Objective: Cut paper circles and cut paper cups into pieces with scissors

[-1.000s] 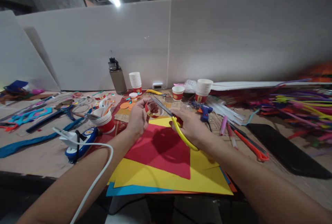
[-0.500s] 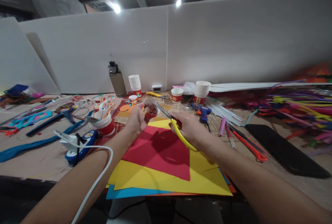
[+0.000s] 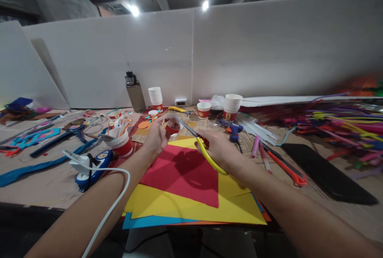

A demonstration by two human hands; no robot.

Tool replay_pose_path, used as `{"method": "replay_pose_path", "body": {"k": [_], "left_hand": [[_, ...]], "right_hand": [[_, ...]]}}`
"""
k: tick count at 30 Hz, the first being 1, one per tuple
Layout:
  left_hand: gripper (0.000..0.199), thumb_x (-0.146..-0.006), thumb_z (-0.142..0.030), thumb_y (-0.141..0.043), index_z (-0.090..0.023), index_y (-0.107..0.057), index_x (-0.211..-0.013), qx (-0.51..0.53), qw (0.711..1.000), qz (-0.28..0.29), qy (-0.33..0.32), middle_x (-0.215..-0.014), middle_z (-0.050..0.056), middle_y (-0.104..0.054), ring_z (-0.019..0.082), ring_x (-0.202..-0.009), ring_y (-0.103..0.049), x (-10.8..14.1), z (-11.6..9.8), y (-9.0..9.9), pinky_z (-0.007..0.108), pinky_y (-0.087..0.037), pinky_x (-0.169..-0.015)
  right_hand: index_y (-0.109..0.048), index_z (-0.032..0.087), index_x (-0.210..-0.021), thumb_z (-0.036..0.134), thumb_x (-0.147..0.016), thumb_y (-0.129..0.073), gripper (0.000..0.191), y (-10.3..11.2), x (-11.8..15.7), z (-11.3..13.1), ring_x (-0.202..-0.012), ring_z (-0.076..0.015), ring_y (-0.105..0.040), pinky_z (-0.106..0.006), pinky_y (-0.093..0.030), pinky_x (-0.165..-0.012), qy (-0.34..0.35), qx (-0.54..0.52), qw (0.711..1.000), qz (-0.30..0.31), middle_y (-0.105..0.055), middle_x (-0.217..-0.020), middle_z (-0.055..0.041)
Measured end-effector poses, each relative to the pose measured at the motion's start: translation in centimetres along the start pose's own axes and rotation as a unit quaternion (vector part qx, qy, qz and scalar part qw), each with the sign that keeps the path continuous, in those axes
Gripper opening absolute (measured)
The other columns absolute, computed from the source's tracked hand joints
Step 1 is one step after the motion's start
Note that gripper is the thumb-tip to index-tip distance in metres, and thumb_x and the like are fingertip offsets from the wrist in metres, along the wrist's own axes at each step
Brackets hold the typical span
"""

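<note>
My left hand (image 3: pixel 157 135) is closed round a small red paper cup piece (image 3: pixel 172 127), held above the sheets. My right hand (image 3: pixel 214 144) grips yellow-handled scissors (image 3: pixel 206 155), whose blades point up and left and reach the cup piece's right side. Whether the blades are apart is hard to tell. Under both hands lies a red sheet (image 3: pixel 182 180) on top of yellow sheets (image 3: pixel 236 210), with a blue sheet (image 3: pixel 143 222) showing at the front edge.
Cups holding tools (image 3: pixel 122 146) and a blue power strip (image 3: pixel 95 170) stand left, with a white cable over my left forearm. Behind are a bottle (image 3: pixel 136 94) and cup stacks (image 3: pixel 232 104). Right are a glue gun (image 3: pixel 235 130), cutter (image 3: pixel 284 165), black phone (image 3: pixel 327 174) and pipe cleaners (image 3: pixel 353 130).
The cup piece in my left hand has tilted and shifted slightly left, showing more of its red side. The scissors and my right hand have barely moved.
</note>
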State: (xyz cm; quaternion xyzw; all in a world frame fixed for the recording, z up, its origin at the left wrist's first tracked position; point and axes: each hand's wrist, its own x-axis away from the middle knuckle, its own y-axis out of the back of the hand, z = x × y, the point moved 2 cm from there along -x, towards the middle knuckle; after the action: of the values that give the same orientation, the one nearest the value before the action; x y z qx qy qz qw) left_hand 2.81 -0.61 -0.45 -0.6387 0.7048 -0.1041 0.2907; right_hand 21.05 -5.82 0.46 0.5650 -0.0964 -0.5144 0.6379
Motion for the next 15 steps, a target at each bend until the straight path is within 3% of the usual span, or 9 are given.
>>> {"method": "replay_pose_path", "body": {"k": [7, 15], "left_hand": [[0.021, -0.058, -0.017, -0.077, -0.015, -0.059, -0.068, -0.001, 0.999, 0.013, 0.032, -0.065, -0.003, -0.059, 0.006, -0.055, -0.052, 0.53, 0.19, -0.68, 0.019, -0.046, -0.057], [0.024, -0.061, -0.025, -0.076, -0.014, -0.056, -0.066, -0.011, 0.997, 0.037, 0.062, -0.061, -0.004, -0.055, 0.007, -0.053, -0.053, 0.5, 0.14, -0.38, 0.02, -0.046, -0.056]], "right_hand": [[-0.06, 0.016, -0.12, 0.025, -0.084, -0.057, 0.037, -0.36, 0.25, -0.34, -0.077, -0.0164, -0.052, -0.027, -0.04, -0.07, -0.025, 0.015, 1.0, -0.01, -0.06, -0.091, -0.0079], [-0.062, 0.016, -0.116, 0.024, -0.084, -0.056, 0.033, -0.52, 0.34, -0.64, -0.074, -0.0161, -0.052, -0.027, -0.041, -0.069, -0.008, 0.011, 1.0, -0.017, -0.061, -0.088, -0.0072]]}}
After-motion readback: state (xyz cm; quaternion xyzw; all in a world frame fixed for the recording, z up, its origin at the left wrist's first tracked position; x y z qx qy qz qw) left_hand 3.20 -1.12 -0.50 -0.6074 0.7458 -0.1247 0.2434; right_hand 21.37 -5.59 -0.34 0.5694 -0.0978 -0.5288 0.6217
